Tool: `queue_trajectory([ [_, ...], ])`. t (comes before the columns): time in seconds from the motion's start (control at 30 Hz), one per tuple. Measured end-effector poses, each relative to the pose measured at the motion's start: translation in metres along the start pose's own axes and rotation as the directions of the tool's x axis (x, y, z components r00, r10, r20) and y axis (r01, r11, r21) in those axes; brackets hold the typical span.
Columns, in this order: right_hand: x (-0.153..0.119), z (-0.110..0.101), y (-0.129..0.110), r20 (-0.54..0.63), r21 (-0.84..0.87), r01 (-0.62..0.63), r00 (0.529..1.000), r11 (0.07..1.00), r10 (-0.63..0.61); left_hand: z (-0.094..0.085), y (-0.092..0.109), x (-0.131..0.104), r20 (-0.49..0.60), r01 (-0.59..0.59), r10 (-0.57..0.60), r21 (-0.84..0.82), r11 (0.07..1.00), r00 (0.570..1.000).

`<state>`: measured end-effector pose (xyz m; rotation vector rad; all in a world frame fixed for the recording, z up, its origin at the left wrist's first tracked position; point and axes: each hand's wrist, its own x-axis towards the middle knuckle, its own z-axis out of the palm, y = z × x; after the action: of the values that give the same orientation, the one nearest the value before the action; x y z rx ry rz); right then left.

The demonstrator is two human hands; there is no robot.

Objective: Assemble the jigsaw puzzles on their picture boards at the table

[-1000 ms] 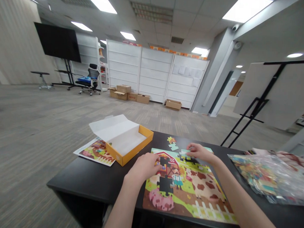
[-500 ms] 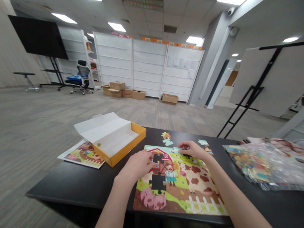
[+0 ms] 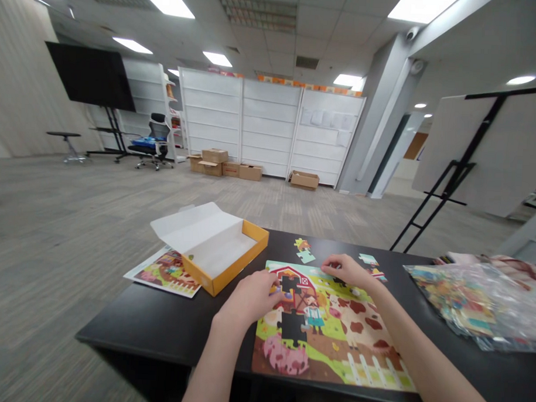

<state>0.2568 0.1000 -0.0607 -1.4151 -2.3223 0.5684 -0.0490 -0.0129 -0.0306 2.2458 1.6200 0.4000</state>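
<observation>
A farm jigsaw puzzle (image 3: 333, 344) lies on the black table, with dark gaps at the barn and above the pig. My left hand (image 3: 258, 291) rests on its left edge by the barn, thumb and fingers apart, with nothing visibly held. At the puzzle's top edge is my right hand (image 3: 342, 269), its fingertips bent down onto the pieces; whether they hold one is hidden. Loose pieces (image 3: 305, 256) lie just beyond the top edge, and more loose pieces (image 3: 369, 259) sit to the right of my right hand.
An open yellow box (image 3: 237, 261) with a white flap stands left of the puzzle, partly over a printed farm picture (image 3: 168, 275). Plastic bags of pieces (image 3: 462, 296) lie on the right side of the black table (image 3: 158, 323).
The view has shifted, so the table scene appears slightly farther right and lower. A pale piece under my right fingertips now lies flush in the top edge. My left hand stays at the barn.
</observation>
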Motion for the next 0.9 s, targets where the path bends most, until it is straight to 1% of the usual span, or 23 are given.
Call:
queue_trajectory([
  [0.1,0.017,0.001,-0.008,-0.058,-0.041,-0.064,0.996,0.997,0.061,-0.002,0.0,-0.001,0.003,-0.004,0.004,0.005,1.0,1.0],
  [0.17,0.031,0.005,-0.016,-0.084,-0.121,-0.108,0.992,0.987,0.098,-0.002,0.0,-0.001,-0.003,-0.002,0.002,0.002,1.0,1.0],
  [0.27,0.049,0.015,-0.031,-0.101,-0.288,-0.202,0.978,0.936,0.181,-0.001,0.0,0.0,-0.003,0.005,-0.005,-0.005,1.0,1.0],
  [0.33,0.058,0.019,-0.04,-0.105,-0.364,-0.258,0.966,0.895,0.236,0.0,-0.001,0.0,-0.01,0.005,-0.005,-0.005,1.0,1.0],
  [0.43,0.068,0.02,-0.046,-0.08,-0.37,-0.278,0.96,0.886,0.268,0.002,-0.001,0.0,-0.025,-0.001,0.0,-0.005,1.0,1.0],
  [0.53,0.072,0.018,-0.046,-0.05,-0.32,-0.264,0.964,0.91,0.262,0.001,-0.002,-0.001,-0.02,-0.003,0.003,-0.007,1.0,1.0],
  [0.6,0.072,0.017,-0.044,-0.05,-0.276,-0.241,0.97,0.931,0.236,-0.001,-0.001,-0.002,-0.015,-0.005,0.005,-0.005,1.0,1.0],
  [0.67,0.068,0.016,-0.045,-0.061,-0.222,-0.212,0.977,0.952,0.203,-0.003,0.0,-0.003,-0.016,-0.002,0.002,0.006,1.0,1.0],
  [0.73,0.062,0.013,-0.047,-0.064,-0.16,-0.189,0.981,0.969,0.181,-0.004,0.002,-0.004,-0.04,0.002,-0.001,0.024,1.0,0.999],
  [0.77,0.058,0.011,-0.05,-0.05,-0.096,-0.166,0.986,0.982,0.161,-0.005,0.004,-0.004,-0.061,0.004,-0.002,0.032,0.999,0.998],
  [0.83,0.048,0.003,-0.056,-0.018,0.088,-0.077,0.997,0.993,0.079,-0.006,0.007,-0.003,-0.103,0.013,-0.008,0.051,0.999,0.995],
  [0.9,0.037,-0.008,-0.062,-0.006,0.241,0.03,1.0,0.97,-0.03,-0.007,0.01,-0.002,-0.128,0.026,-0.016,0.074,0.997,0.992],
])
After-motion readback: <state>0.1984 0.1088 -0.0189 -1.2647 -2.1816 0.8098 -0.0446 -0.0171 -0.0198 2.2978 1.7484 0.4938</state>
